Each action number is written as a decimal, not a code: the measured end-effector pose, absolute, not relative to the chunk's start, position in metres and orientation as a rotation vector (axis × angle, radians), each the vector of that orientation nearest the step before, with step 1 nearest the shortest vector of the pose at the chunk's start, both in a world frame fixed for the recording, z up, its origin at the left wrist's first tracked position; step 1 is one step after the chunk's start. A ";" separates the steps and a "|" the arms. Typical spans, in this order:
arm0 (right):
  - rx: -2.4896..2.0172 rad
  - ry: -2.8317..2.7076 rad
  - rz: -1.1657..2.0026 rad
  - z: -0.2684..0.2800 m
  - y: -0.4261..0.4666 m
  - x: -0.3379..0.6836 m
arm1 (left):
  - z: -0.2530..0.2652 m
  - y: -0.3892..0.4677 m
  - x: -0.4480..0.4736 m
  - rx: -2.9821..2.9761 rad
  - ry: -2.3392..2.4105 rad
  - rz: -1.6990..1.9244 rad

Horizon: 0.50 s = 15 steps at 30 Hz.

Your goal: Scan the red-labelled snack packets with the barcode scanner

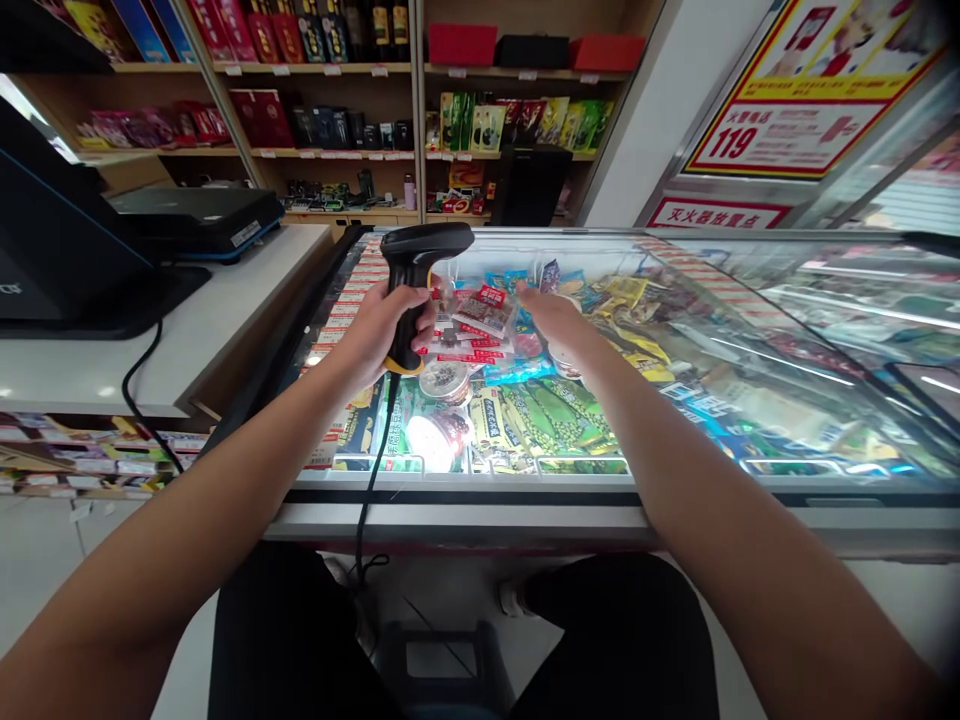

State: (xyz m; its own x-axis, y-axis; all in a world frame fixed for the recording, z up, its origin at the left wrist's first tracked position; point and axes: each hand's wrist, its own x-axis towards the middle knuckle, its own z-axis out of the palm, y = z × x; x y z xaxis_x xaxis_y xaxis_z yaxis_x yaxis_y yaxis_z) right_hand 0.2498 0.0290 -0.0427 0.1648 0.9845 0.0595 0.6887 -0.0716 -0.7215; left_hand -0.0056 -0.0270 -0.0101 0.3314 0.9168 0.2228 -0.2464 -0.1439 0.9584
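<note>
My left hand [386,330] is wrapped round the handle of a black barcode scanner [427,240] with yellow-orange trim. Its head points right, and a black cable [375,470] hangs from the grip. To the right, my right hand [551,315] has its thumb at the edge of a clear packet with red and white print [484,310]; its other fingers are mostly hidden. The packet is between my hands, over the chest freezer [480,515]. Around and below it are more red-and-white packets [472,350], a round tub [445,382] and green ice-cream packs [570,415].
A counter [247,290] with a weighing scale [199,215] and a dark screen [67,220] stands at left. Stocked shelves [337,70] line the back. Glass [787,330] covers the freezer's right part. A small stool [442,655] is between my legs.
</note>
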 end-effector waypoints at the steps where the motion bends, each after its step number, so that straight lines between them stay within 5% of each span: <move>1: -1.861 -1.579 0.609 -0.048 0.033 0.252 | -0.010 -0.026 -0.007 1.327 0.699 1.145; 15: -1.357 -1.167 0.662 -0.058 0.038 0.239 | -0.026 -0.025 -0.002 1.414 0.684 0.945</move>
State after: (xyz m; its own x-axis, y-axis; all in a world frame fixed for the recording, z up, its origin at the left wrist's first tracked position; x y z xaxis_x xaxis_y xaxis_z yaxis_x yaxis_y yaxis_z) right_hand 0.2388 0.0381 -0.0583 0.3424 0.9060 0.2487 0.2516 0.1666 -0.9534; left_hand -0.0015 -0.0251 -0.0264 0.4901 0.8603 0.1401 -0.1350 -0.0839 0.9873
